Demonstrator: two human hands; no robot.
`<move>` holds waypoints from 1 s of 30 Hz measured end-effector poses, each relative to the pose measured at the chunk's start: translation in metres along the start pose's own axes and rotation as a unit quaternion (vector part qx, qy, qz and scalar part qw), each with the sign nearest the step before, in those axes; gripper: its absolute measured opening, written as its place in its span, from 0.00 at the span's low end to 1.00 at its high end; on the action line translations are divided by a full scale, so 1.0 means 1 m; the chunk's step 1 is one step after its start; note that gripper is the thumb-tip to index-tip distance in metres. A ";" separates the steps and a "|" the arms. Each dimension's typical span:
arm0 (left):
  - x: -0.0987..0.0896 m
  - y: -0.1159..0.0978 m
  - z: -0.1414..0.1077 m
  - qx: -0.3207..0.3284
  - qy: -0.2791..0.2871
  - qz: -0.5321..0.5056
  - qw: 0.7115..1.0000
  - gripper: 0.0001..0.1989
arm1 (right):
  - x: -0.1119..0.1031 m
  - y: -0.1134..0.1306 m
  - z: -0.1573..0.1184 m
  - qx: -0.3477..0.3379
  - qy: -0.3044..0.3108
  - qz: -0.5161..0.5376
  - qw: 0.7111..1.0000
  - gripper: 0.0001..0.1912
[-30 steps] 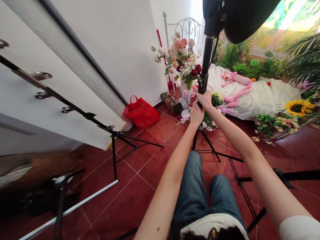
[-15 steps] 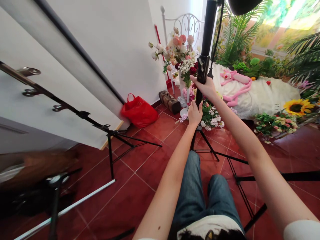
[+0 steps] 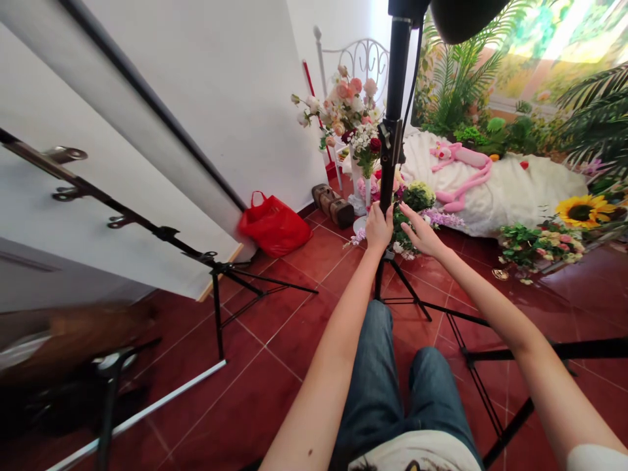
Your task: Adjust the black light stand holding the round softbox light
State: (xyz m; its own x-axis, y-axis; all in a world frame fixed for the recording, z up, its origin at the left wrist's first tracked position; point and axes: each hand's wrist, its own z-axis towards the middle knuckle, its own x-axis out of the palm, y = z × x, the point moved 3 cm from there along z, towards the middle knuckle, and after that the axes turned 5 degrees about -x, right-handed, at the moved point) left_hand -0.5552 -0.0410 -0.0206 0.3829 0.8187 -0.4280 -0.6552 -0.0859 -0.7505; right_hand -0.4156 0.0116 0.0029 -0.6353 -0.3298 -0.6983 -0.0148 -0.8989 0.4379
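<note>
A black light stand [image 3: 388, 176] rises upright in front of me on spread tripod legs. My left hand [image 3: 379, 227] is wrapped round its pole, below the clamp collar [image 3: 391, 139]. Just to the right of the pole is my right hand [image 3: 420, 234], apart from it, with its fingers stretched out and nothing in them. A dark lamp head [image 3: 464, 16] and a hanging cable show at the top of the stand, partly cut off by the frame.
A black backdrop stand [image 3: 216, 267] and a red bag [image 3: 275, 226] are to the left. Behind the pole are a flower arrangement [image 3: 350, 108] and a pink plush toy [image 3: 464, 157] on white cloth [image 3: 534, 190]. More tripod legs [image 3: 520, 353] cross the floor at right.
My right hand has let go of the collar and moved down, its fingers opening. The collar sits slightly lower in view. My left hand still grips the pole.
</note>
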 end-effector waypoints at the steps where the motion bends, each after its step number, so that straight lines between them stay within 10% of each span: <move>1: 0.000 0.000 0.000 0.000 0.001 0.001 1.000 0.30 | 0.006 0.000 -0.001 0.002 0.000 0.003 1.000 0.32; 10: -0.001 0.001 -0.001 0.002 0.011 -0.001 1.000 0.25 | 0.025 0.001 0.037 0.041 -0.060 0.016 0.997 0.33; 16: -0.001 0.001 0.000 0.004 0.006 -0.008 1.000 0.27 | 0.027 0.001 0.013 0.051 -0.140 -0.012 0.989 0.32; 22: -0.001 0.001 0.000 0.000 0.006 -0.007 1.000 0.27 | 0.048 -0.008 0.009 0.058 -0.130 -0.038 0.989 0.33; 30: 0.002 0.003 0.001 -0.004 -0.003 -0.018 1.000 0.27 | 0.026 0.001 0.036 0.072 -0.097 -0.081 0.989 0.28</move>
State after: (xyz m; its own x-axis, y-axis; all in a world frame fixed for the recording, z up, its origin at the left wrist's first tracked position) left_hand -0.5564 -0.0392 -0.0233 0.4021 0.8245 -0.3982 -0.6358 -0.0615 -0.7694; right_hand -0.4594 0.0127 0.0056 -0.7517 -0.1113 -0.6501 -0.2287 -0.8806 0.4151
